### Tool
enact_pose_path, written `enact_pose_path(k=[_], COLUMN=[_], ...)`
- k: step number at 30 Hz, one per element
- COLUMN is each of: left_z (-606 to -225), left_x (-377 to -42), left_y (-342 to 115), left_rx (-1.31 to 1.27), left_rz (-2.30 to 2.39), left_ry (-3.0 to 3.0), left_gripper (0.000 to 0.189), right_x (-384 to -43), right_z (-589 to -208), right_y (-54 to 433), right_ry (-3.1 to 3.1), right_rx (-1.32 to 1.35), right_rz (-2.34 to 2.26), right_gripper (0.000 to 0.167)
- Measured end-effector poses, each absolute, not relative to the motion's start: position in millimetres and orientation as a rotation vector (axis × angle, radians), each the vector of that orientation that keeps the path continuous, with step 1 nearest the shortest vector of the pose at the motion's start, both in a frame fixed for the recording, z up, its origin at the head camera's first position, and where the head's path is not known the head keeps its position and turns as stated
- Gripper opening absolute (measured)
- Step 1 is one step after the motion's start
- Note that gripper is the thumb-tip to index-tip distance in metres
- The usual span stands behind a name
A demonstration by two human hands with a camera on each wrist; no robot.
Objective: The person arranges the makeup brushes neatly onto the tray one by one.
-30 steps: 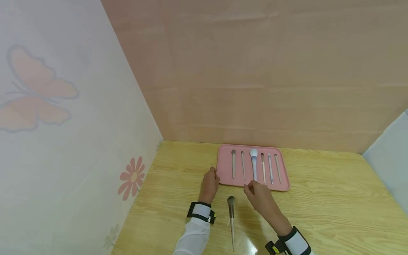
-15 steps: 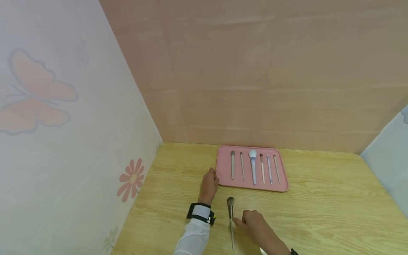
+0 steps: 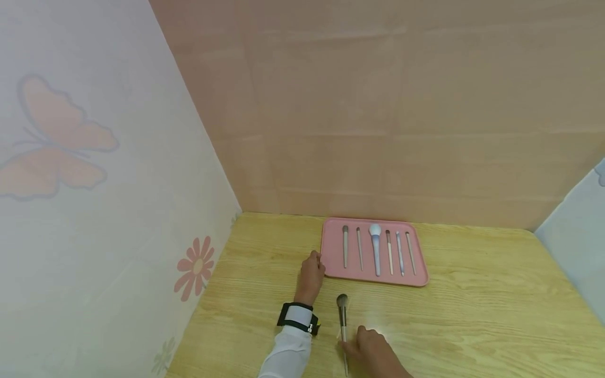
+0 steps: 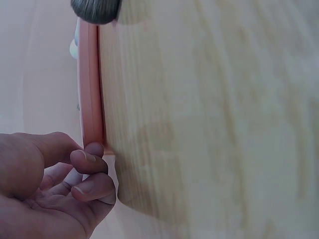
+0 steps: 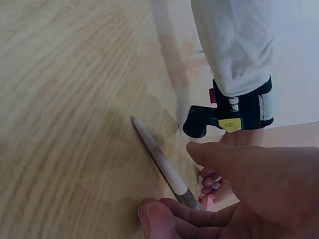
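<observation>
On the table lies a loose makeup brush (image 3: 343, 320) with a dark head and pale handle. My right hand (image 3: 375, 353) is at its handle; in the right wrist view the thumb and fingers are spread on either side of the handle (image 5: 162, 162), with a gap between. A pink tray (image 3: 333, 252) lies farther back. My left hand (image 3: 310, 275) pinches the tray's near left corner, its fingers curled, as the left wrist view shows. In that view the loose brush's bristles (image 4: 97, 9) appear at the top.
Several makeup brushes lie side by side in the tray, including a large white-headed brush (image 3: 376, 252). A wood-grain table (image 3: 482, 294) extends to the right. Behind it stands a brownish-pink wall (image 3: 331, 105), and a white wall with flower prints (image 3: 142, 273) borders the left.
My right hand has drawn back from the tray's front edge, near the white-headed brush, to the loose brush's handle. The left hand stays at the tray corner.
</observation>
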State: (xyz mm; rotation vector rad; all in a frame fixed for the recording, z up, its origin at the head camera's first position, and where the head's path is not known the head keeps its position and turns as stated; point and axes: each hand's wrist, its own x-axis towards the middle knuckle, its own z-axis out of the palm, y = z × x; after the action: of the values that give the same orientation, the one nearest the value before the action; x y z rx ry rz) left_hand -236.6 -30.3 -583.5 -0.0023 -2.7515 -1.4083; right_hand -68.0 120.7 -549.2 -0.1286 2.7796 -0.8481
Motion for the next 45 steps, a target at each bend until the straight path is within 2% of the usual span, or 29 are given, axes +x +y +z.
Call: enact_pose_path(k=[11,17,32,45], left_z=[-585,-585,-588,-590], left_x=[-238,-239,-239,-239], left_y=[-30,-29,-29,-29], left_rx=[0.001,0.005,0.006,0.008], left_rz=[-1.412,-1.424,-1.370,-1.388], left_ry=[-2.749,-2.752,-2.735,-2.726], left_gripper=[0.019,0.018,0.014,0.015], right_x=[-68,-65,-64,-63], right_z=[-563,-567,-570,-567], right_y=[119,119,120,116], right_ry=[2.782,2.887,2.864,2.896], right_rx=[-0.214,-0.283,-0.408,-0.375], right_rz=[-0.899,-0.818,-0.863,-0.923], right_gripper=[0.035,0.026,0.023,0.020])
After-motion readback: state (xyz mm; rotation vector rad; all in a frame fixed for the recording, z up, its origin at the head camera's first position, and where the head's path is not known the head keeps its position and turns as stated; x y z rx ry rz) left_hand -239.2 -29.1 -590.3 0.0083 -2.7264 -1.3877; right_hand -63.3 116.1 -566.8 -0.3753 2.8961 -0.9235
